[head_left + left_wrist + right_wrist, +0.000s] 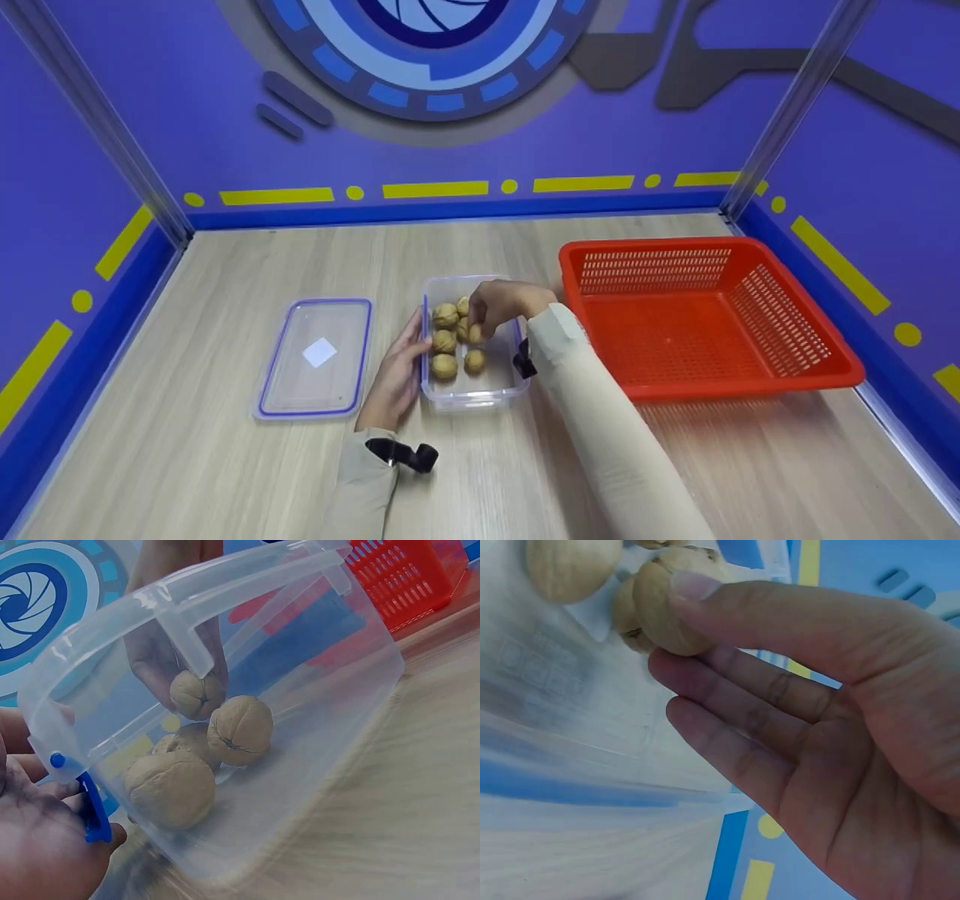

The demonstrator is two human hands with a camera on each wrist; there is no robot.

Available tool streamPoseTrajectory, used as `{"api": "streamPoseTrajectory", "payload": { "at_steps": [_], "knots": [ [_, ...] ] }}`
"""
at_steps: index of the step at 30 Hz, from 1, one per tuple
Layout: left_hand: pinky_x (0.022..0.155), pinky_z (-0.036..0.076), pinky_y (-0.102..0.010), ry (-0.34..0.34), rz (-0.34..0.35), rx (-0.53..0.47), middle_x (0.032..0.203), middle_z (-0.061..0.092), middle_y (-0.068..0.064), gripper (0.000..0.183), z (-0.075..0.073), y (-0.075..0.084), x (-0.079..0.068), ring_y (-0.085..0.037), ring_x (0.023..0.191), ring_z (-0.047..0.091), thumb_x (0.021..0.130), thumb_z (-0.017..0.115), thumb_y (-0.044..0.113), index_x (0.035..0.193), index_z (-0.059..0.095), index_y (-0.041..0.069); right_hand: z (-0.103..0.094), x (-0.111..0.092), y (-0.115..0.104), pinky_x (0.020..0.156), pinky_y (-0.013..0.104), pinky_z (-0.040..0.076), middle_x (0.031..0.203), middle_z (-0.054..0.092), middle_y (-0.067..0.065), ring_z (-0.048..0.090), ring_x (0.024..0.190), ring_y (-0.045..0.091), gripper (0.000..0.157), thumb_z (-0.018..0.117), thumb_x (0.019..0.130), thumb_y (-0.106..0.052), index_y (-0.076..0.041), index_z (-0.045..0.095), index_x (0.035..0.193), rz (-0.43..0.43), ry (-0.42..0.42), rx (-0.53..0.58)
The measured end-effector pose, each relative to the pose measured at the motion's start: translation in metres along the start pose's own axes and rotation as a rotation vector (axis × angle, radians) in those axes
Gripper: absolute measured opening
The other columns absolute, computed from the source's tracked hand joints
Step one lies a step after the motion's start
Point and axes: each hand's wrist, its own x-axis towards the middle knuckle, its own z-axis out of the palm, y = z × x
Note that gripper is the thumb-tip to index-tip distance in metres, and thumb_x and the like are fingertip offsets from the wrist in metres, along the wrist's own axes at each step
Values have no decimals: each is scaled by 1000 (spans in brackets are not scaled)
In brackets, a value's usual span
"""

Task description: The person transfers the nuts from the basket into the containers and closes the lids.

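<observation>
My right hand (499, 304) reaches into a clear plastic container (499, 391) and pinches a walnut (667, 611) between thumb and fingers. In the left wrist view the pinched walnut (197, 694) shows through the wall, just above other walnuts. Several walnuts (444, 367) lie along the container's left part, roughly in two columns. My left hand (394, 379) rests against the container's left outer side, its thumb at the rim and its fingers extended along the wall. A blue hinge-like piece (94, 806) hangs from the rim beside that hand.
A clear lid (300, 390) with a blue seal and a white square sticker (319, 352) lies on the wooden table (217, 450) to the left. On the right stands a red perforated basket (667, 337). Printed purple panels (450, 161) enclose the table's back and sides.
</observation>
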Motion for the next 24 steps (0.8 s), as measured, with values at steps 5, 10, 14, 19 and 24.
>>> {"api": "streamPoseTrajectory", "payload": {
  "at_steps": [5,10,14,19,24],
  "knots": [
    [124,-1,-38,15,-8,-8,163,2,-11,66,1,0,0,-26,150,-2,94,41,-3,153,14,6,3,2,2,82,29,49,93,68,1,55,84,13,19,77,76,-7,-12,70,93,10,-16,-5],
    [124,-1,-38,16,-12,-4,163,1,-10,65,1,0,1,-26,150,-2,94,41,-2,153,15,7,6,4,2,80,28,47,92,67,0,54,84,13,19,78,76,-7,-11,69,93,30,-26,-11],
    [124,-2,-39,14,-13,0,163,1,-10,65,1,0,0,-27,150,-3,94,42,-1,153,15,8,8,5,1,76,25,46,87,65,-2,54,82,12,19,78,76,-7,-10,69,93,46,-23,-17],
    [124,-3,-40,21,-18,15,163,1,-9,65,2,0,0,-27,150,-3,94,42,0,153,17,10,11,5,-2,73,25,47,85,63,-3,53,81,13,19,78,77,-8,-10,70,94,84,-22,-34],
    [124,-3,-39,16,-6,13,163,2,-10,65,2,0,0,-26,150,-3,94,41,-1,153,16,9,14,5,-5,74,27,45,85,61,-4,51,83,15,20,78,78,-11,-12,70,96,115,-21,-58]
  ]
}}
